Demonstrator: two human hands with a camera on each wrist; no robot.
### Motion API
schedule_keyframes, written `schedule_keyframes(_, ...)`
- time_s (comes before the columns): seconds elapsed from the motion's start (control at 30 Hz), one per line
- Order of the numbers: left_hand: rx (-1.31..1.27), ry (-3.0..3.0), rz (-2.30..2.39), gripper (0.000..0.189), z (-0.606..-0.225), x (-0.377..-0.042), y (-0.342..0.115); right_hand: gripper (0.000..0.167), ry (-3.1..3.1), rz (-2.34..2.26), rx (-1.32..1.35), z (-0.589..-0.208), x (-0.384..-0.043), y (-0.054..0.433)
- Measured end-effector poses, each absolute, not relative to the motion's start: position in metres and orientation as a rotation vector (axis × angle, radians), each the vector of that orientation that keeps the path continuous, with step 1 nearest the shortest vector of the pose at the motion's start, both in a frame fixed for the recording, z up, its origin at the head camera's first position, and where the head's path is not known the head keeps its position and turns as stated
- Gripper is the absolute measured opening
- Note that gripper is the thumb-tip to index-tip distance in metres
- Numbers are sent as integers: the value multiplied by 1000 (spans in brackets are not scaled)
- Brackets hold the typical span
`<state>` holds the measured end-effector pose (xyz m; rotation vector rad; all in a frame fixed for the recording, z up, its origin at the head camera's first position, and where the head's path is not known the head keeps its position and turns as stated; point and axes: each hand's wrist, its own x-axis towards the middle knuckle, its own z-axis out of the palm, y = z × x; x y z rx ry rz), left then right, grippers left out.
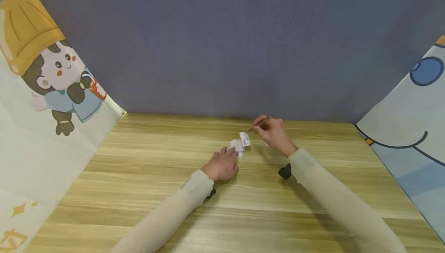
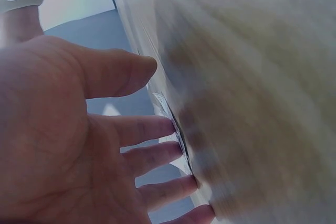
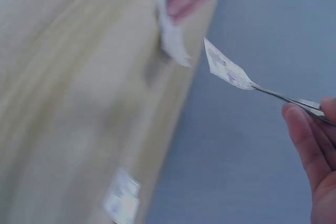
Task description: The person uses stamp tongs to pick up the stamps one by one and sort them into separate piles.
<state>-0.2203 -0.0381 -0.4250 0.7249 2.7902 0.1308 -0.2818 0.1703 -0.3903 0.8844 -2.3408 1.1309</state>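
Note:
My right hand point(image 1: 274, 134) pinches a pair of metal tweezers point(image 3: 283, 97) between thumb and fingers. At the tweezers' tips hangs a small printed paper piece, like a postage stamp point(image 3: 227, 69), held by one corner and raised off the table. My left hand point(image 1: 221, 165) reaches in from the left with its fingers nearly straight. Its fingertips rest on several similar overlapping stamps point(image 1: 238, 145) lying on the wood. The left wrist view shows those stamps point(image 2: 181, 150) edge-on at the fingertips, partly hidden by the fingers.
Another small stamp point(image 3: 123, 198) lies apart on the table, mostly covered by my right hand in the head view. The wood-grain table point(image 1: 156, 152) ends at a grey-blue panel point(image 1: 222, 52) behind. Cartoon-printed sheets point(image 1: 41, 90) border both sides.

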Motion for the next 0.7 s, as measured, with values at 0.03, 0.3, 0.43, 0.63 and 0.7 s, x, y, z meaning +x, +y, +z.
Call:
schedule_keyframes(0.03,723,2791,132,58,-425,-221,-37,5,-2325,1131,880,-387,-282,173)
schedule_keyframes(0.3,705,2795,139,58,-426,-226,-34,7,-2146,1135,894,-362,-276,194)
schedule_keyframes(0.43,711,2805,144,58,-427,-226,-34,12,-2058,1127,898,-347,-266,202)
schedule_keyframes(0.63,725,2816,121,58,-428,-228,-34,8,-2064,1070,781,-315,-240,209)
schedule_keyframes(0.7,729,2816,117,58,-429,-228,-33,8,-2076,1080,766,-317,-243,216)
